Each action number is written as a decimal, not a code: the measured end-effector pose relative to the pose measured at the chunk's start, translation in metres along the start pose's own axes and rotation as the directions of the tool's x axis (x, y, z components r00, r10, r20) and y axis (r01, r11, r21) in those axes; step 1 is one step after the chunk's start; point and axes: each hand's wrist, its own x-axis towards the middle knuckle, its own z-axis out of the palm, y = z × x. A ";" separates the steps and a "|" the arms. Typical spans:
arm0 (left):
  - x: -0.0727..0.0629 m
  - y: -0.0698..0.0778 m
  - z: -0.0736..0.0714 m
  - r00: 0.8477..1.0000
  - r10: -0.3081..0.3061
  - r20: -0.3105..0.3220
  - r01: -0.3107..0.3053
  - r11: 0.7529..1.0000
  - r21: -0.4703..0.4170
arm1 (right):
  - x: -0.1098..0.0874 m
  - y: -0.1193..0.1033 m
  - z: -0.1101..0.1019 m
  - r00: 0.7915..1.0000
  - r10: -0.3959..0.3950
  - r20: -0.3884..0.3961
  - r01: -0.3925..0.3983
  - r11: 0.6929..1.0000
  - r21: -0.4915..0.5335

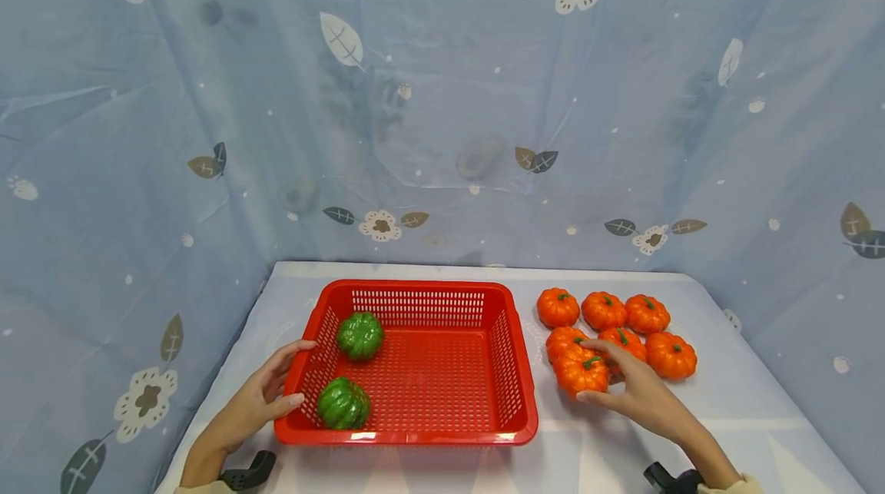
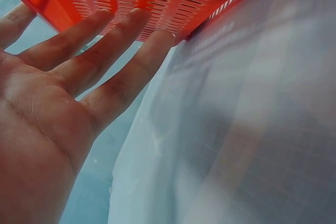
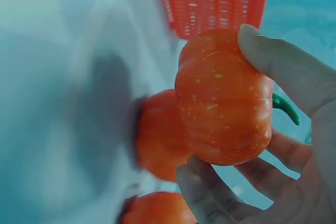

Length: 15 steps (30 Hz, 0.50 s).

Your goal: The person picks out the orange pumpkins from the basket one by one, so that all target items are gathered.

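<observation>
My right hand [image 1: 643, 394] pinches a small orange pumpkin [image 1: 579, 375] between thumb and fingers. In the right wrist view the held pumpkin [image 3: 223, 103] shows yellow specks and a curved green stem, raised above the others. My left hand [image 1: 256, 398] is at the left side of a red plastic basket [image 1: 422, 439], thumb and fingers spread along its rim. Seen from the left wrist, its extended fingers [image 2: 123, 80] lie against the slotted wall. Inside the basket, along its left side, are two green ribbed pumpkin-like vegetables [image 1: 360, 336], one behind the other.
Several more orange pumpkins [image 1: 604, 311] cluster on the table right of the basket, partly behind my right hand. A pale cloth covers the table [image 1: 747, 432]. Blue patterned curtain [image 1: 442, 133] hangs behind and along both sides.
</observation>
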 end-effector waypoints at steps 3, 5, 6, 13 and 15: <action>0.002 -0.001 -0.002 1.000 0.021 0.012 -0.021 1.000 -0.018 | -0.004 0.008 0.002 1.000 0.029 0.008 -0.029 1.000 -0.002; 0.003 -0.002 -0.002 0.999 0.032 0.022 -0.031 0.999 -0.025 | -0.006 0.011 0.004 0.999 0.043 0.018 -0.043 0.999 0.007; 0.003 -0.001 -0.002 0.999 0.034 0.024 -0.033 0.999 -0.025 | -0.006 0.013 0.004 0.999 0.048 0.020 -0.048 0.999 0.011; 0.002 0.000 -0.001 1.000 -0.020 0.012 0.021 0.999 -0.030 | -0.016 0.019 0.010 0.998 0.065 0.020 -0.066 0.997 0.039; 0.003 -0.001 -0.001 1.000 -0.028 0.008 0.029 0.999 -0.036 | -0.018 0.021 0.011 0.999 0.052 0.016 -0.052 0.998 0.034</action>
